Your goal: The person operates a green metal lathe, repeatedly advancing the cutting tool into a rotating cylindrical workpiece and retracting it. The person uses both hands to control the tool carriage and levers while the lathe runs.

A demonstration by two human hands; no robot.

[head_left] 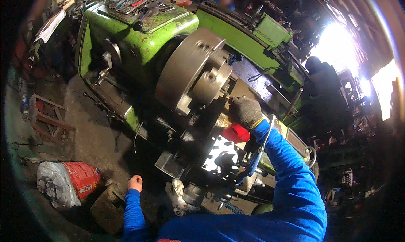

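Observation:
My right hand, in a grey-brown knit glove, reaches to the right side of the workpiece in the large lathe chuck. Its back faces up, hiding the fingertips and anything between them. Just below the glove sits a red cup-like piece, next to the bolted tool post. A metal lever crosses in front of my right sleeve. My bare left hand hangs at the lower left, away from the machine, fingers curled in with nothing visible in them.
The green headstock carries a tray of hand tools. A whitish rag hangs by the carriage. A red and white sack and a rusty metal frame stand on the left floor. Another green machine stands behind.

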